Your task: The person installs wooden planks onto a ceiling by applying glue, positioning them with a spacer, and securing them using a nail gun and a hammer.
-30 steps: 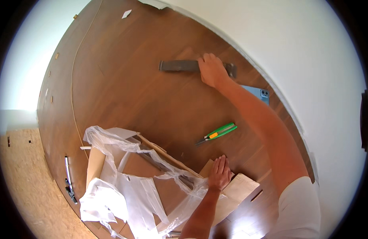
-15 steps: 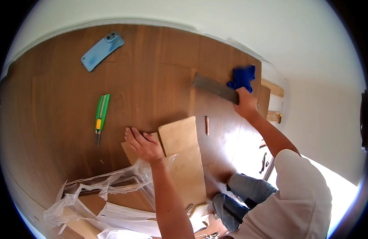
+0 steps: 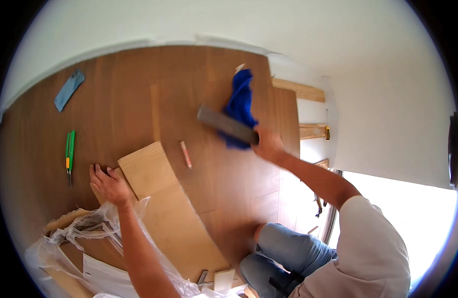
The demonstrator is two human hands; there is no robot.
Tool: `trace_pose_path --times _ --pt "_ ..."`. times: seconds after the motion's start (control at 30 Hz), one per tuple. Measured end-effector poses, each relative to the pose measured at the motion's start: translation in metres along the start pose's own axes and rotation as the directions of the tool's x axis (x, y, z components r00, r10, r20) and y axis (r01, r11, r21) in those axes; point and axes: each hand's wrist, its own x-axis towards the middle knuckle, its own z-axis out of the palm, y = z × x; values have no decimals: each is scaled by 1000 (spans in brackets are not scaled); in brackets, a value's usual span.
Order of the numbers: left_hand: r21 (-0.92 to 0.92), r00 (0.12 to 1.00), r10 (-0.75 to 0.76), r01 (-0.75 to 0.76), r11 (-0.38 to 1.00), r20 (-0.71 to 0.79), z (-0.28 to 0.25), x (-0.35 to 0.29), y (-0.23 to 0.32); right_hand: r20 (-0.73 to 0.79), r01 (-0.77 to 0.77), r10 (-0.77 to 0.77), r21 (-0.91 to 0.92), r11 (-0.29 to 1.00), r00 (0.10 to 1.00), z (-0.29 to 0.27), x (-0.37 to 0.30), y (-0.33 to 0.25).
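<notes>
My right hand (image 3: 269, 144) grips one end of a flat dark grey bar (image 3: 224, 122), held above the wooden floor and slightly blurred. Behind the bar and next to that hand, a blue cloth (image 3: 240, 97) is stretched out; whether the fingers also hold it I cannot tell. On the left, my left hand (image 3: 110, 185) rests with fingers apart on the edge of a folded cardboard piece (image 3: 152, 171). Crumpled clear plastic wrap (image 3: 102, 218) lies beside the left wrist, partly over an opened package.
A green utility knife (image 3: 70, 151) and a blue phone (image 3: 69, 90) lie at the left. A short reddish stick (image 3: 186, 155) lies between my hands. Wooden battens (image 3: 311, 131) and a yellow-handled tool (image 3: 327, 133) are beyond the floor's right edge. A pale wall borders the far side.
My view has shifted right, so the floor items sit further left. The bar is now in front of the blue cloth, which has changed shape and lies longer. My left hand stays on the cardboard.
</notes>
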Motion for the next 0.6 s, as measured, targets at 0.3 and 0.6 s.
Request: trace_pose_path --times 0.3,0.6 --pt "-482 949 293 -204 852 118 -105 -144 81 196 -407 404 -27 913 894 -110 -325 133" --pt "-76 842 21 24 997 540 -194 -467 127 55 -531 534 -56 845 844 -134 -663 224"
